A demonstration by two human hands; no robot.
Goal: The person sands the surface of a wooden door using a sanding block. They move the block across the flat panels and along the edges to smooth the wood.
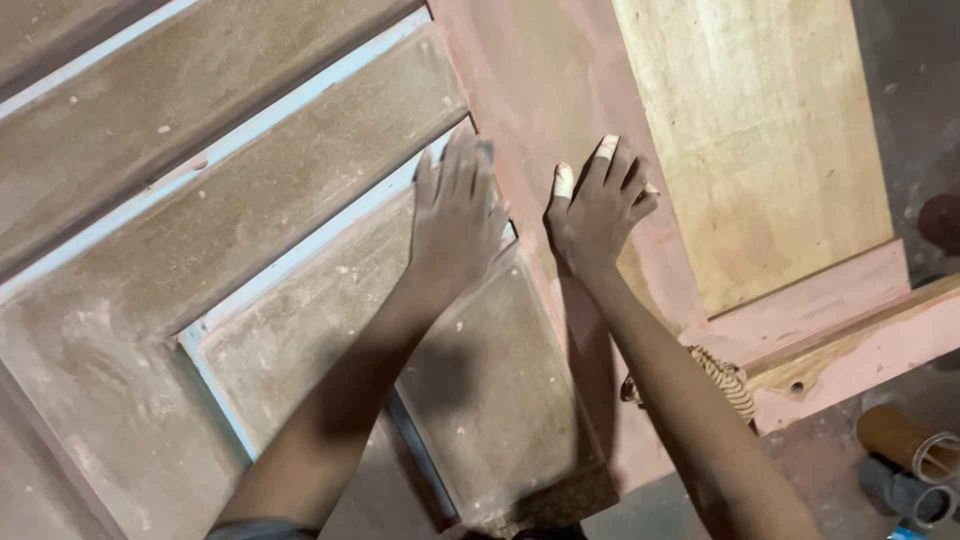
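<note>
A dusty brown panelled wooden door (230, 200) with pale blue edging along its grooves fills the left of the view. My left hand (455, 215) lies flat on it, fingers spread, at the corner of a recessed panel (330, 340). My right hand (597, 208) rests beside it on the pinkish primed frame (540, 90), fingers bent and dusted white at the tips. I cannot tell whether anything is under the right hand's fingers.
A pale plywood panel (760, 130) sits in the pink frame at the right. A striped cloth (725, 380) lies under my right forearm. Pipes and a cylinder (905, 450) lie on the floor at the lower right.
</note>
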